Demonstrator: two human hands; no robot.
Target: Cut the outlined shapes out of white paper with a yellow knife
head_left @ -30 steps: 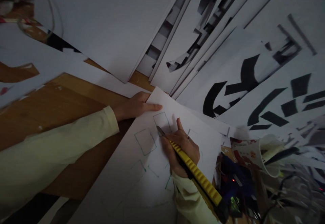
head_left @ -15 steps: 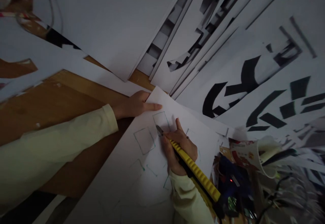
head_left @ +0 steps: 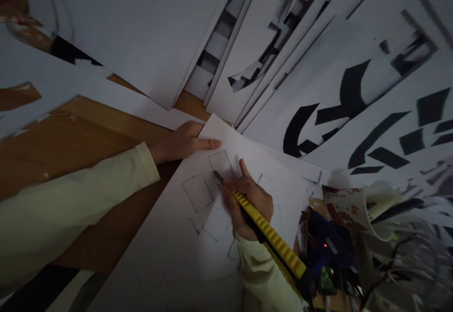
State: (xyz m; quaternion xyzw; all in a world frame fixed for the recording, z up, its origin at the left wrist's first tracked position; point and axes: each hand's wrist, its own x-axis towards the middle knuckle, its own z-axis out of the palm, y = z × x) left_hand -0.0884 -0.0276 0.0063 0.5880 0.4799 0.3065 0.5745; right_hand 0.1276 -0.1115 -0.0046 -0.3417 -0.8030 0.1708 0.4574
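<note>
While the left hand (head_left: 179, 142) is clamped on the far left edge of a white sheet (head_left: 198, 265), its thumb lying on top and its other fingers running out of sight beneath, the right hand (head_left: 249, 203) is closed around a yellow utility knife (head_left: 271, 236). The sheet lies in the near middle of the scene, with a corner pointing far and its left edge slanting over the brown desk (head_left: 88, 132). The knife slopes from its dark end at the near right to its bare blade (head_left: 218, 176) at the far left. The tip is at the left line of a drawn square (head_left: 220, 161); whether it presses into the sheet cannot be told. A 2nd drawn square (head_left: 197, 193) is nearer and to the left, and more green and dark lines, some faint, mark the near part.

To the right is a paper cup (head_left: 348, 210) with red print and long things inside it. Just nearer, a dark blue object (head_left: 329, 241) shows a small red light, beside a blurred tangle of dark cable. At the far right are 2 sheets with black shapes (head_left: 354, 85). On the far side, a large white board (head_left: 134, 33) lies left of a board with cut-outs (head_left: 247, 33). Pale yellow sleeves (head_left: 95, 198) cover the arms.
</note>
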